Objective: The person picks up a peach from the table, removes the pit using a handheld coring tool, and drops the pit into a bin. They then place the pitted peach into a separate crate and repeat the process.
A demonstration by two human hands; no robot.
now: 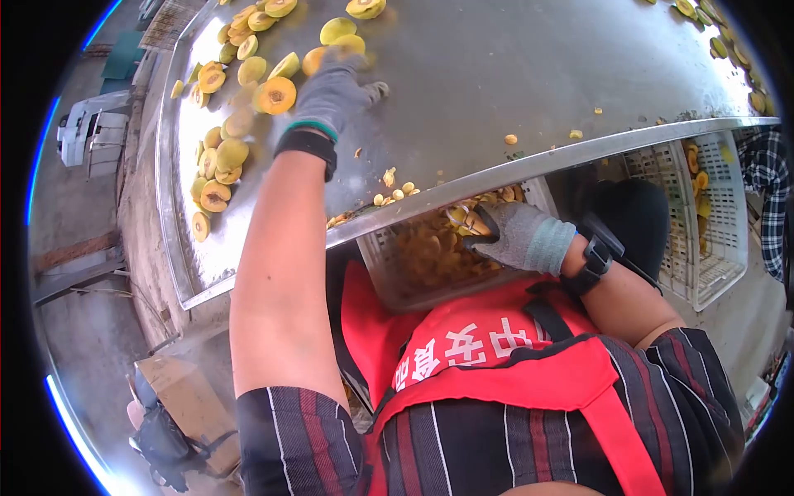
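My left hand (335, 91), in a grey glove, reaches over the metal table, its thumb spread and its blurred fingertips at halved yellow-orange fruits (337, 31). Beside it lies a pitted half (275, 96) with its orange cut side up. Below the table edge, my right hand (517, 237), also gloved, is closed around a small metal loop tool (456, 217) with a dark grip. That hand is above a white crate (401, 295) holding many orange fruit pieces (430, 252). Whether it also holds fruit is unclear.
The table's raised metal rim (496, 171) runs between my hands. Small pits (397, 195) lie along it. More fruit halves (217, 161) sit at the left, others at the far right. Another white crate (728, 219) stands right; a cardboard box (186, 397) is lower left.
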